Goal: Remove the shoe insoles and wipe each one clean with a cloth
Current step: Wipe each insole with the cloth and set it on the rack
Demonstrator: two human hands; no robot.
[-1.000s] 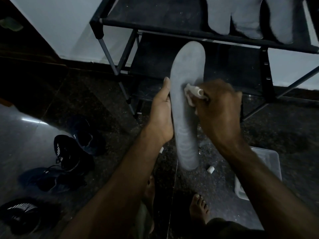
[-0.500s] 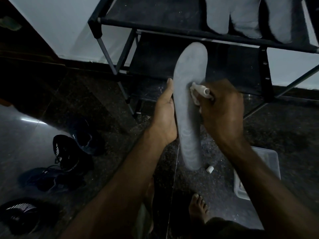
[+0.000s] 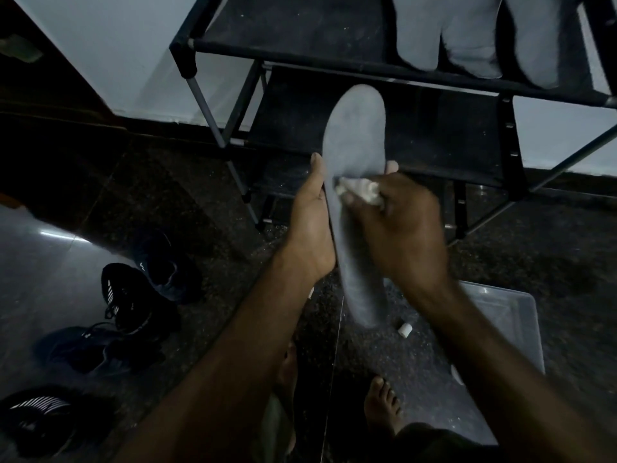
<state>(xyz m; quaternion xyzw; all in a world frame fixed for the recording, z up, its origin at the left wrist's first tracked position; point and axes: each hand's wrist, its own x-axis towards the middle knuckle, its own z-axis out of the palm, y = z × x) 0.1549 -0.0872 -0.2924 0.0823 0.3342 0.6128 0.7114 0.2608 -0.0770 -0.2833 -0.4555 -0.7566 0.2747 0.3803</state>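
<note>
A long grey insole [image 3: 355,142] stands upright in the middle of the view, toe end up. My left hand [image 3: 309,225] grips its left edge from behind, fingertips showing past the right edge. My right hand [image 3: 400,228] presses a small bunched white cloth [image 3: 359,188] against the insole's face, about halfway up. Three more grey insoles [image 3: 474,35] lie on the top shelf of a black shoe rack [image 3: 367,61] beyond.
Several dark shoes [image 3: 133,292] lie on the glossy floor at the left. A clear plastic tub [image 3: 507,325] sits on the floor at the right, a small white piece [image 3: 404,329] beside it. My bare feet [image 3: 382,406] show below.
My right hand has slid the cloth leftward across the insole's face. The insole and both hands have shifted slightly right and stayed upright.
</note>
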